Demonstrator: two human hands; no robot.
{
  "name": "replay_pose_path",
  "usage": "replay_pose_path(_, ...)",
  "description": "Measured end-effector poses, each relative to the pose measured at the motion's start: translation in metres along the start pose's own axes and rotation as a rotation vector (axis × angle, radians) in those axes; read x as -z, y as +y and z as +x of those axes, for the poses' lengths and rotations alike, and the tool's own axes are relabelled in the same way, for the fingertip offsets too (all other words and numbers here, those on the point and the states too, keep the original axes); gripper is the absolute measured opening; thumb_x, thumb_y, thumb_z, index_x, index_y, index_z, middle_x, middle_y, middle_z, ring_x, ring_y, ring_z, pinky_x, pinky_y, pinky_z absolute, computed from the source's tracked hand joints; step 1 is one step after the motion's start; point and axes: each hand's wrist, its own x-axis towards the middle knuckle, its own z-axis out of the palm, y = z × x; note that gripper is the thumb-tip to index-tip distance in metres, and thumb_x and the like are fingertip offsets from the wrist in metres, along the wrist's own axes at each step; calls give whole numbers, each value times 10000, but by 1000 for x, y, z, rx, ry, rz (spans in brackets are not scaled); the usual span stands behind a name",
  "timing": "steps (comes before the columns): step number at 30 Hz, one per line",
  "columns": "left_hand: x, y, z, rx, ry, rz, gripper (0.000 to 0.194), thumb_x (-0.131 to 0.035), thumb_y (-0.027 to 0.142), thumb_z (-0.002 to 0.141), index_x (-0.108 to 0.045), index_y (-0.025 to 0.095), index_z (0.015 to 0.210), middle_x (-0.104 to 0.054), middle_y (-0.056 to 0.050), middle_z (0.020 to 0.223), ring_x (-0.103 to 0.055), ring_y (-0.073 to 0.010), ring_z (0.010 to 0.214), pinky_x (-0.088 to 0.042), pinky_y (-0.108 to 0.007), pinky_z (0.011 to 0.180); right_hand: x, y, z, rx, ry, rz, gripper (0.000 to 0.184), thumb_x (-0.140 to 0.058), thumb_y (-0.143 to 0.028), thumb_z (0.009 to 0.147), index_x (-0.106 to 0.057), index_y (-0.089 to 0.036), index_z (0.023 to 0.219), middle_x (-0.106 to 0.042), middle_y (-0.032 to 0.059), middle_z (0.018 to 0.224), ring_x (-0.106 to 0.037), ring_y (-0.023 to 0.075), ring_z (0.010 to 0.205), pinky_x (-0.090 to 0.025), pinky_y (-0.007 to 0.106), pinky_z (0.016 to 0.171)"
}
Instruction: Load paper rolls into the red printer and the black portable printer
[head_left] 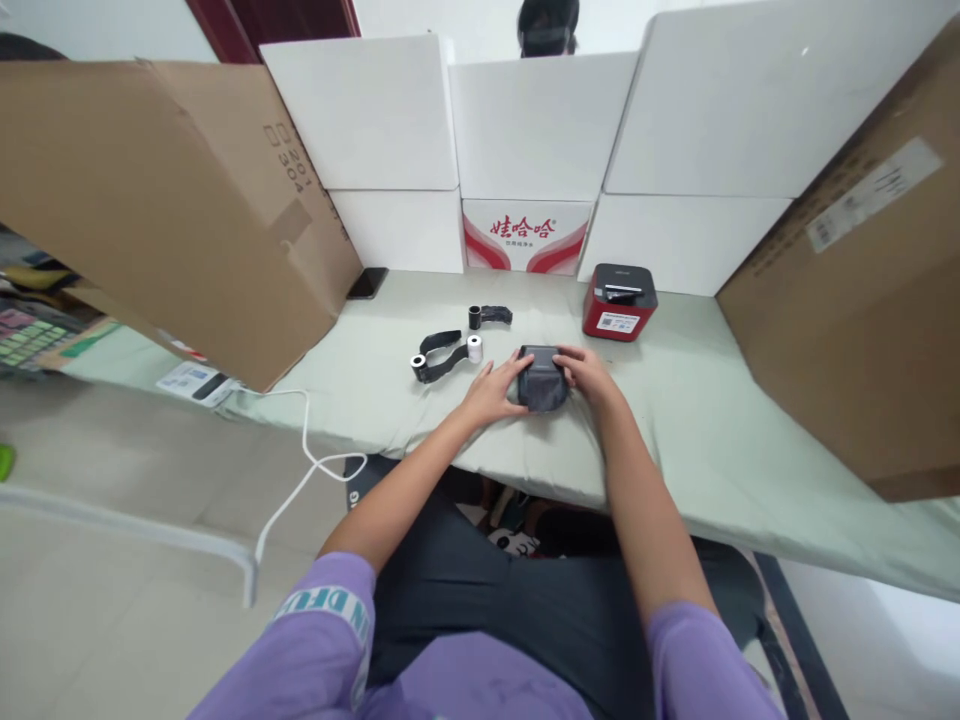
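Observation:
A small dark grey rounded case point(544, 380) sits on the cloth-covered table in front of me, between my two hands. My left hand point(495, 392) grips its left side, with the thumb and fingers against its edge. From the right, my right hand point(586, 372) holds the opposite side, fingertips on its upper edge. What the case is for cannot be made out. To the left lies a black ribbon on two white rolls point(448, 358). Beyond it is a small black roll with a crumpled black strip point(491, 316).
A red and black box-shaped device point(619, 302) stands at the back right. A phone point(367, 284) lies beside the left cardboard box point(247, 200). White boxes point(540, 130) wall the back, and another cardboard box point(870, 300) stands right. A white cable point(307, 440) hangs over the front edge.

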Motion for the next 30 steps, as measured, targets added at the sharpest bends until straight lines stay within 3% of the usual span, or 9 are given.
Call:
replay_pose_path(4,-1,-4,2,23,-12,3,1238,-811,491,746,-18,247,1665,-336,-162,1669,-396,-316,1524,-159,-605,1282,-4,4,3,57,50,-125,475,-666,-436,775,-747,-110,1111,-491,-51,371,-425,132,362,-325,249,407)
replay_pose_path(9,-4,-6,5,-30,79,62,1288,-910,386,634,-153,176,1655,-428,-216,1604,-483,-347,1462,-273,-564,1273,-8,0,-1,177,99,-230,473,-621,-557,821,-799,-156,999,-474,-45,360,-439,156,355,-348,278,406)
replay_pose_path(13,-10,1,10,-95,149,-7,1277,-923,355,618,-189,204,1652,-462,-205,1587,-538,-384,1408,-455,-544,1178,1,-19,-15,251,226,-361,473,-589,-565,843,-814,-167,967,-596,-7,481,-494,176,405,-383,297,408)
replay_pose_path(17,-26,24,29,-203,130,-154,1245,-877,464,696,-137,203,1663,-404,-189,1630,-476,-370,1463,-481,-511,1179,37,-37,-31,246,294,-501,470,-547,-556,863,-819,-190,980,-692,28,600,-556,207,434,-444,331,437)
replay_pose_path(20,-44,52,53,-215,65,-150,1262,-860,533,704,-124,164,1660,-342,-194,1658,-449,-372,1482,-491,-500,1177,77,-36,-38,341,400,-598,411,-522,-476,850,-824,-217,953,-798,82,853,-724,292,759,-569,395,700)
replay_pose_path(22,-60,73,71,-204,9,-95,1299,-894,520,660,-149,135,1652,-340,-217,1650,-451,-385,1477,-459,-509,1202,103,-29,-39,355,445,-648,412,-495,-459,844,-824,-224,923,-813,95,990,-735,328,958,-560,443,881)
replay_pose_path(25,-87,96,89,-208,-31,-32,1346,-939,494,600,-184,87,1637,-362,-273,1616,-459,-395,1469,-385,-519,1252,132,-13,-41,290,451,-681,432,-469,-473,845,-820,-229,903,-814,94,1011,-732,337,996,-541,479,951)
replay_pose_path(28,-107,101,91,-203,-46,-29,1325,-923,534,617,-184,136,1642,-327,-273,1630,-448,-383,1479,-361,-533,1261,149,2,-43,251,432,-700,414,-477,-465,844,-820,-244,913,-815,90,997,-729,331,991,-543,490,957)
replay_pose_path(30,-105,94,87,-211,-112,-33,1291,-903,563,637,-189,183,1643,-292,-245,1654,-404,-381,1506,-361,-560,1250,159,5,-42,250,436,-695,410,-507,-453,849,-810,-247,1034,-811,93,1024,-729,315,972,-545,488,963)
